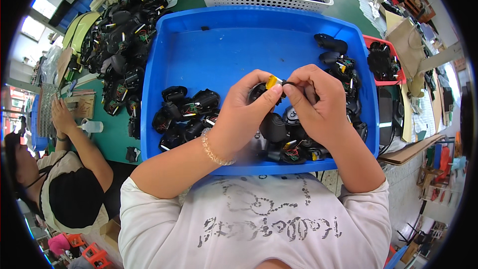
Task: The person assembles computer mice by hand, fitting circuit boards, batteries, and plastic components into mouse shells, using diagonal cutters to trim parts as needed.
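Note:
Both my hands meet over the middle of a blue plastic tub (224, 17). Between thumb and fingers my left hand (246, 114) grips a black electronic housing with a small yellow-wrapped battery (272, 81) showing at the fingertips. My right hand (321, 104) is closed in a pinch at the battery's right end, on a small dark piece mostly covered by the fingers. Below them lie several rounded black housings (273, 127), some with wires and green circuit boards. More black housings (191, 104) sit at the tub's left, and others line its right wall.
A heap of similar black parts (117, 45) covers the green table left of the tub. Beyond the tub stands a white perforated basket (264, 1) of parts; a red bin (391, 80) is at right. A co-worker's hands (63, 117) rest near a white bottle (92, 126).

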`<state>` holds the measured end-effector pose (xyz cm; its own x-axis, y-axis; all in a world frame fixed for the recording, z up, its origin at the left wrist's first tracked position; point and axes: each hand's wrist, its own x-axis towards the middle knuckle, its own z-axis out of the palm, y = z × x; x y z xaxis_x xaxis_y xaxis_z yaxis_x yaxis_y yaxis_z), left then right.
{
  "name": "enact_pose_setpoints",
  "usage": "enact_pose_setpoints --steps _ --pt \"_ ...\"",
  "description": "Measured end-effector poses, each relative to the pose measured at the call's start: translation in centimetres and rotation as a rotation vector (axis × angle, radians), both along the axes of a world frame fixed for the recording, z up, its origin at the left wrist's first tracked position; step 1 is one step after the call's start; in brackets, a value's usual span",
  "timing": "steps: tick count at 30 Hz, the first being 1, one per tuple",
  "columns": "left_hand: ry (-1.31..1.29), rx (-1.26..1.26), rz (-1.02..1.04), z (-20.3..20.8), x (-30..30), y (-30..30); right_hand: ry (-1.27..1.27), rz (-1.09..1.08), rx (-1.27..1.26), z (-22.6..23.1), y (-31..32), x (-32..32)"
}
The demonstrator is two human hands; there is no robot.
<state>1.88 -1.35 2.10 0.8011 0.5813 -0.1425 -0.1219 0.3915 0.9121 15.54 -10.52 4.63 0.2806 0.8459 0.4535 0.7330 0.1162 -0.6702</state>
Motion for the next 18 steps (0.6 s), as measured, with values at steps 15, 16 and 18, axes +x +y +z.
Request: enact_pose_setpoints --steps 15,16,18 --pt "-0.056 0.158 -0.058 0.5 -0.3 0.7 1.178 0.208 -0.187 0.4 0.2 0.2" --pt "-0.068 0.160 -0.079 0.6 -0.2 0.8 1.167 0.207 -0.183 0.2 0.2 0.3" --pt "-0.086 0.174 -0.108 0.8 -0.3 1.0 1.176 0.273 -0.177 -0.1 0.4 1.0"
